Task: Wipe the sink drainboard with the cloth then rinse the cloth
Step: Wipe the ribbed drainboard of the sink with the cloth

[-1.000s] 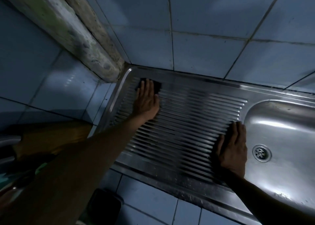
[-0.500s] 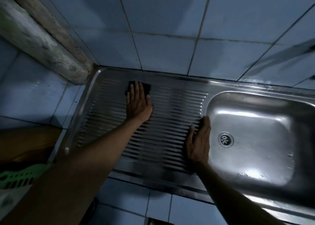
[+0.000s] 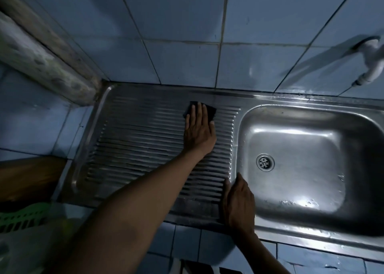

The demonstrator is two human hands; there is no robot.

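1. Pressing flat with straight fingers, the left hand (image 3: 199, 131) pins the dark cloth (image 3: 209, 111) under its fingertips on the drainboard (image 3: 135, 145).
2. The right hand (image 3: 239, 203) rests open beside the basin (image 3: 311, 128), holding nothing.
3. Risk: the cloth, only pinned, could bunch on the ridges and slip free.

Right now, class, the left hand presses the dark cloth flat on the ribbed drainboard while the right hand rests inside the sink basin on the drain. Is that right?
Not quite. The right hand is not on the drain; it rests on the drainboard at the edge of the basin. The head view shows this. The left hand does press the dark cloth flat on the ribs.
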